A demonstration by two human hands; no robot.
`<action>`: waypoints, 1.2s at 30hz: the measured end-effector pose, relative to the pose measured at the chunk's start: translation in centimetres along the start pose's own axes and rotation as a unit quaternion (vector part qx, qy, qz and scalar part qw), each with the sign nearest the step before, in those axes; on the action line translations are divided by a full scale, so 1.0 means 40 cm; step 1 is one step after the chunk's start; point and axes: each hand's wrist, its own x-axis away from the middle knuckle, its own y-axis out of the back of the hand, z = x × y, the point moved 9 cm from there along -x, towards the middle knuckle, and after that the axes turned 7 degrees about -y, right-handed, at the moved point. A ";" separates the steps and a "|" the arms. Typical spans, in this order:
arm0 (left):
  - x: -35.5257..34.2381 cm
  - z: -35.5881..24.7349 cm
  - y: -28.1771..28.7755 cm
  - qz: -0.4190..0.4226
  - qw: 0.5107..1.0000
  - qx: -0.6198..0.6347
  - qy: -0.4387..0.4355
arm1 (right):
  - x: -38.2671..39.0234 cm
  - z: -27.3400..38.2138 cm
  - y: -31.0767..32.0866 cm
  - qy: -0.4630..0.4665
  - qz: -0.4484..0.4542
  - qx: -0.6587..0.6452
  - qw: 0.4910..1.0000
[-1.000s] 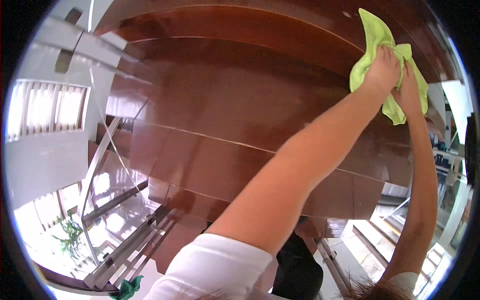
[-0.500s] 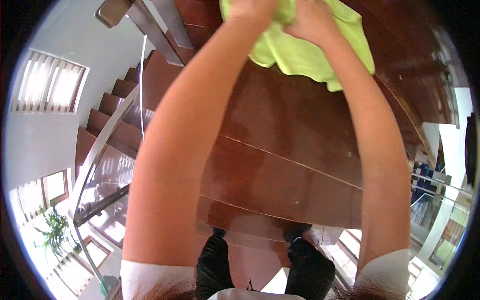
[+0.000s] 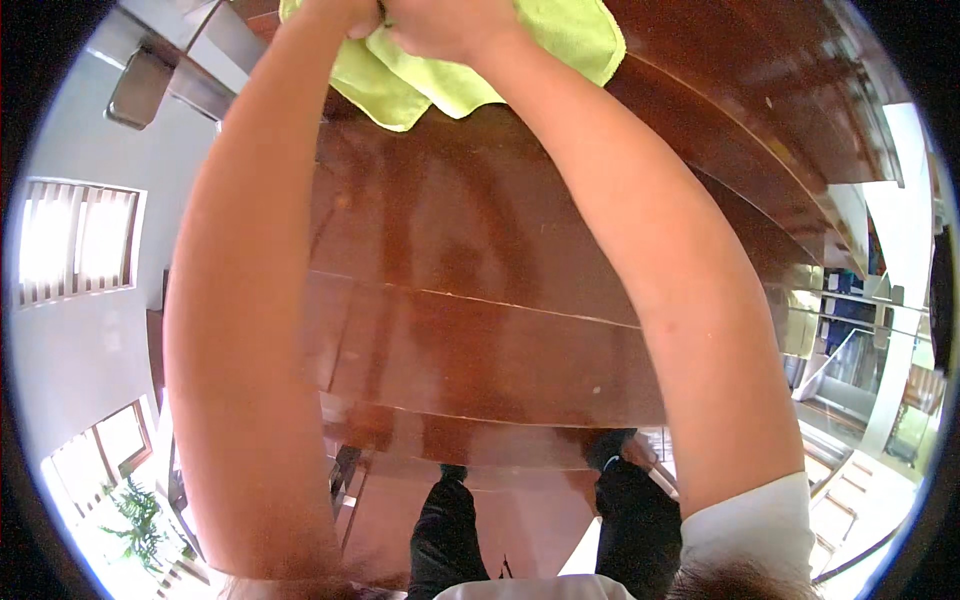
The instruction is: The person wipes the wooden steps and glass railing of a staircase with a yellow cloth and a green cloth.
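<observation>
A lime-green cloth (image 3: 570, 45) lies bunched and partly spread on a glossy dark-brown stair tread (image 3: 450, 210) at the top of the view. Both of my arms stretch forward to it. My left hand (image 3: 348, 14) is closed on the cloth's left part, its fingers partly cut off by the upper edge. Right beside it, my right hand (image 3: 450, 24) presses down with curled fingers gripping the cloth. The cloth's hem hangs loose toward me, and its far side is out of view.
A metal railing with a brown end piece (image 3: 140, 88) stands at upper left, close to my left forearm. More curved brown steps (image 3: 720, 110) rise at the right. Glass railing (image 3: 850, 375) lies farther right. My legs in black trousers (image 3: 445, 530) are below; a plant (image 3: 140, 520) shows lower left.
My hands and the cloth have moved left, closer to the railing post. The whole view has shifted too, and my left arm now covers the flight of stairs seen before at the left.
</observation>
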 end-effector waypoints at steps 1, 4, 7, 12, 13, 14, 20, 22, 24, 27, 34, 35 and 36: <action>0.045 0.028 -0.001 -0.080 0.997 -0.009 -0.002 | 0.012 0.034 0.015 0.043 -0.043 -0.004 0.998; 0.244 -0.057 0.003 -0.240 0.967 -0.086 0.014 | 0.121 0.046 -0.008 0.148 -0.020 -0.108 0.983; 0.453 -0.137 -0.067 -0.162 0.979 0.118 0.049 | 0.282 -0.022 -0.047 0.243 0.026 0.000 0.970; 0.642 -0.054 -0.187 -0.044 0.979 0.178 0.089 | 0.409 -0.099 -0.121 0.165 0.144 0.022 0.975; 0.644 -0.061 -0.194 -0.031 0.976 0.195 0.094 | 0.415 -0.108 -0.116 0.145 0.160 0.007 0.976; 0.643 -0.053 -0.194 -0.039 0.973 0.203 0.104 | 0.414 -0.106 -0.122 0.124 0.175 -0.010 0.977; 0.630 -0.041 -0.179 -0.058 0.953 0.264 0.134 | 0.285 -0.021 -0.244 0.014 0.266 -0.045 0.963; 0.619 -0.051 -0.172 -0.048 0.956 0.260 0.127 | 0.279 0.056 -0.330 0.029 0.209 -0.040 0.977; 0.624 -0.049 -0.193 -0.026 0.958 0.258 0.126 | 0.251 0.129 -0.401 0.029 0.295 -0.197 0.935; 0.654 -0.024 -0.199 0.021 0.962 0.236 0.139 | 0.207 0.188 -0.448 -0.191 0.356 -0.574 0.712; 0.644 -0.035 -0.196 0.033 0.964 0.230 0.128 | -0.058 0.335 -0.402 -0.148 0.314 -0.601 0.720; 0.641 -0.041 -0.195 0.033 0.965 0.229 0.124 | -0.075 0.350 -0.402 -0.154 0.306 -0.596 0.726; 0.642 -0.037 -0.192 0.037 0.963 0.233 0.129 | -0.089 0.366 -0.406 -0.163 0.296 -0.588 0.735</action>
